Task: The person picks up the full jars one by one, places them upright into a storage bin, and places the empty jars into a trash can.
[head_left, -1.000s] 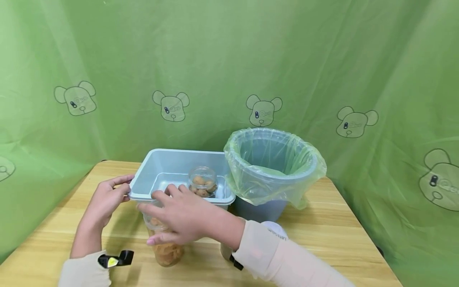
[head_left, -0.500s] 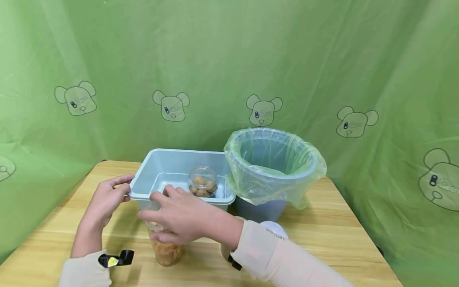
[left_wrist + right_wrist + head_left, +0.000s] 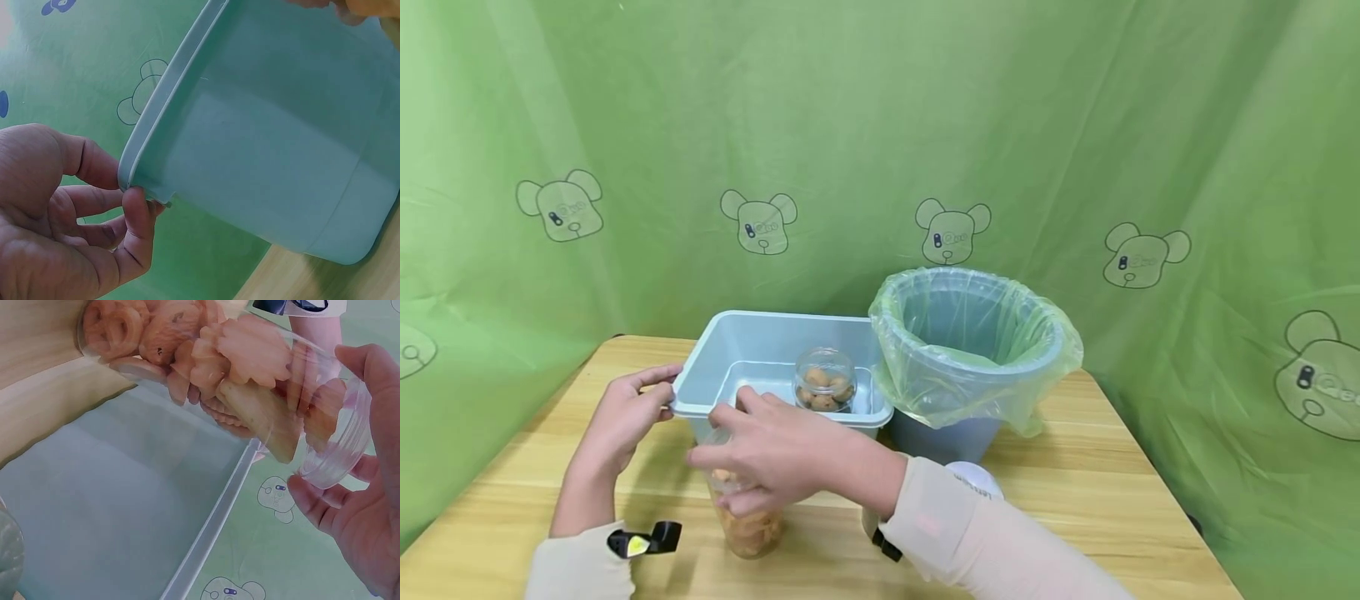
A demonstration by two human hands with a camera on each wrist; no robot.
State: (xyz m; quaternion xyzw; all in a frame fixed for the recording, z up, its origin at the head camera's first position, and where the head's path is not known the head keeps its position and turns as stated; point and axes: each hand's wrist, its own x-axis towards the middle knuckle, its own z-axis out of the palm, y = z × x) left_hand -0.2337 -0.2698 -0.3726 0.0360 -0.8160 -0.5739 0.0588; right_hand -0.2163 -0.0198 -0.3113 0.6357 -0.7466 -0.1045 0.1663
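My left hand [image 3: 632, 412] pinches the left front corner of the light blue plastic bin; the left wrist view shows thumb and fingers on its rim [image 3: 150, 119]. In front of the bin stands a clear jar [image 3: 751, 529] filled with orange-brown, fancy-shaped snack pieces. My right hand [image 3: 782, 454] is over the jar from above, fingers and thumb curled round its clear lid end. The right wrist view shows this grip on the jar [image 3: 250, 369], with thumb and fingers on opposite sides of the lid. In the head view the hand hides most of the lid.
A small clear jar [image 3: 824, 383] of round brown pieces sits inside the bin [image 3: 767, 337]. To the right stands a blue bucket [image 3: 940, 437] lined with a thin green bag [image 3: 1037, 379]. A white-topped container [image 3: 976, 477] is partly behind my right sleeve. Green curtain surrounds the wooden table [image 3: 1075, 500].
My right hand has shifted slightly on the jar's lid, its fingers drawing in a little. The jar stays in the same place. My left hand keeps its hold on the bin.
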